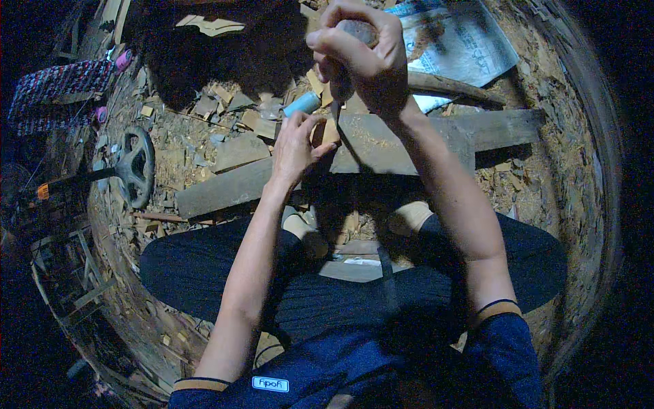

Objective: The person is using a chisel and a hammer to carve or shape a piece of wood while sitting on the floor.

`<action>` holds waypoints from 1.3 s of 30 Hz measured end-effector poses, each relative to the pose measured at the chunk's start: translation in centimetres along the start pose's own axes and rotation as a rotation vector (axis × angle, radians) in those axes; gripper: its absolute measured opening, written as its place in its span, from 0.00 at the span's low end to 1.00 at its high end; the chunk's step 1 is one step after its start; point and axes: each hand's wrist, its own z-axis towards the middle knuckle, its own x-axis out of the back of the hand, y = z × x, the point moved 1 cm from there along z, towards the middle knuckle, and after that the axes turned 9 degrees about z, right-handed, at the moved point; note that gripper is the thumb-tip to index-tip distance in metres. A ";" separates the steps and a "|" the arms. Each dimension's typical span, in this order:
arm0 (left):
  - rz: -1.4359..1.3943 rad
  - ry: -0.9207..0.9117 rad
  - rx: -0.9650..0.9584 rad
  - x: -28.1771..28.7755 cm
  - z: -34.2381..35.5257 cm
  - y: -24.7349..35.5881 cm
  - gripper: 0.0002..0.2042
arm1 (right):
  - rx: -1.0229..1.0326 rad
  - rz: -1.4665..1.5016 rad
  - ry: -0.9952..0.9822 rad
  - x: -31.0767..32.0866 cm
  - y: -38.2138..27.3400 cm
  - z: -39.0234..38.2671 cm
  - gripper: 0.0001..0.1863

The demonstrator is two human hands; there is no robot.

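My right hand grips an upright tool with a rounded, worn handle top. Its narrow blade points down at a small pale wood piece. My left hand pinches that piece on a weathered grey plank, fingers curled round it. A light blue cylinder lies just beyond my left fingers. Whether the blade touches the wood is too small to tell.
Wood chips and offcuts surround the planks. A printed white-blue sack and a pole lie at upper right. At left are a black wheel-like handle and patterned cloth. My crossed legs and bare feet are below the planks.
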 end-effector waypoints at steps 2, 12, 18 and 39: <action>0.025 0.018 -0.037 -0.2 0.1 -0.2 0.25 | 0.038 -0.009 0.000 0.1 0.3 0.2 0.14; -0.037 -0.068 -0.043 0.4 0.3 -0.5 0.25 | 0.199 -0.153 0.076 -0.3 2.8 0.8 0.12; -0.008 -0.064 -0.043 0.3 -0.1 -1.0 0.26 | 0.022 0.001 -0.004 -0.8 0.0 0.3 0.11; -0.525 -0.170 0.173 7.7 2.1 2.0 0.34 | 0.076 -0.163 -0.040 -1.8 3.5 2.2 0.22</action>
